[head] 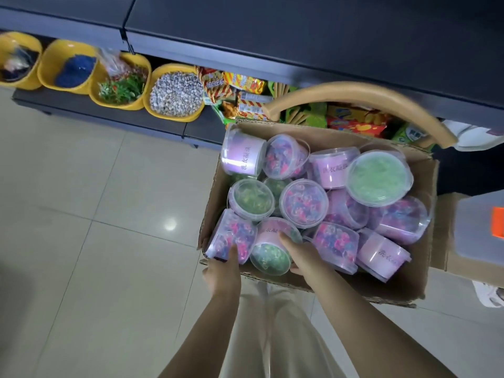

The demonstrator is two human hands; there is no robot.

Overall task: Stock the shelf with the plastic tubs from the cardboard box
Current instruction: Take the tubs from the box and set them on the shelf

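My left hand (pixel 222 272) reaches a pink tub (pixel 231 236) at the near-left corner of the cardboard box (pixel 403 285). Its fingers (pixel 232 254) are partly hidden, so I cannot tell whether they grip or only touch. My right hand (pixel 302 257) grips a green tub (pixel 268 255) just beside it, thumb on top. More tubs (pixel 304 203) are heaped beyond, the lower ones buried. Whatever carries the box is hidden. Further off, a dark shelf (pixel 81 107) holds yellow bowls (pixel 57 58) and snack packs (pixel 245 85). Pale glossy floor (pixel 95 200) lies to the left.
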